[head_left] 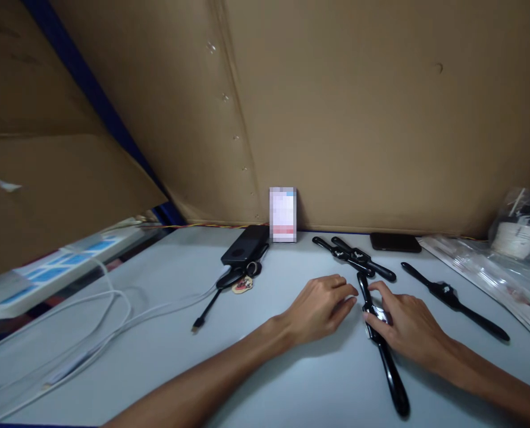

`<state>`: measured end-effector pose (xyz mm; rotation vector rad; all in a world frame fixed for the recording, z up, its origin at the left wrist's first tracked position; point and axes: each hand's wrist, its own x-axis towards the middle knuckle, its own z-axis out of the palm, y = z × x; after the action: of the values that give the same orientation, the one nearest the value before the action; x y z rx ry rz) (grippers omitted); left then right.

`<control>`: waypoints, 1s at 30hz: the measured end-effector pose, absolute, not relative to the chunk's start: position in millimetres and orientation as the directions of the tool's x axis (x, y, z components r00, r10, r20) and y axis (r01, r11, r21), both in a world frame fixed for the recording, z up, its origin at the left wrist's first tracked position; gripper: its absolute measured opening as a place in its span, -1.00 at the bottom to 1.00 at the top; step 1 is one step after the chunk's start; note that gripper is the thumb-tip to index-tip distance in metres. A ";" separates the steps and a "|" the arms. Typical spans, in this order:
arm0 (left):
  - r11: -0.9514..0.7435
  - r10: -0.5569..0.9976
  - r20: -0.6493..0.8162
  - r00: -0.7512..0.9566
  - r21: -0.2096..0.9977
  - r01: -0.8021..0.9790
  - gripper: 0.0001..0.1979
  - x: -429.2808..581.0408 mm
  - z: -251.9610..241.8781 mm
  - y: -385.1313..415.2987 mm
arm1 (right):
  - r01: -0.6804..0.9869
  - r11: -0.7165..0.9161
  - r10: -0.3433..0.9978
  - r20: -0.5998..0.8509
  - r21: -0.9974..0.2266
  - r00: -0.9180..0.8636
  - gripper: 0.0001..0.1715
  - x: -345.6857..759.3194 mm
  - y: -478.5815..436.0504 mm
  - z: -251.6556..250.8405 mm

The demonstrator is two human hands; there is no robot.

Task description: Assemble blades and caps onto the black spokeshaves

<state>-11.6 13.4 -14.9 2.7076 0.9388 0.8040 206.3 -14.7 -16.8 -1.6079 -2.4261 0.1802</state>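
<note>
A black spokeshave (pixel 392 371) lies lengthwise in front of me, its near handle pointing toward me. My right hand (pixel 410 324) grips its middle between thumb and fingers, around the shiny metal part (pixel 381 315). Close by on the left, my left hand (pixel 320 306) has its fingers curled in, with the thumb near the fingertips beside the far handle. Whatever it may hold is hidden. Two more spokeshaves (pixel 339 254) lie crossed or side by side behind my hands. Another spokeshave (pixel 445 294) rests to the right.
A phone with a lit screen (pixel 283 215) leans on the cardboard wall (pixel 358 119). Beside it lies a black power bank (pixel 244 245) with a short cable. A dark phone (pixel 395 242) and clear plastic bags (pixel 474 267) are at right. White cables (pixel 126 321) and a power strip (pixel 63 273) occupy the left.
</note>
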 end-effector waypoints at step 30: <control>-0.716 0.697 0.206 0.687 0.246 0.653 -0.73 -4.7 -9.5 2.1 | 0.854 0.445 0.890 0.236 -0.268 -0.390 -0.65 220.3 1.8 -8.8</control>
<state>-4.7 2.1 -9.5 2.7427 1.1059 0.4292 220.3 1.8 -8.8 -1.4856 -2.3583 0.1459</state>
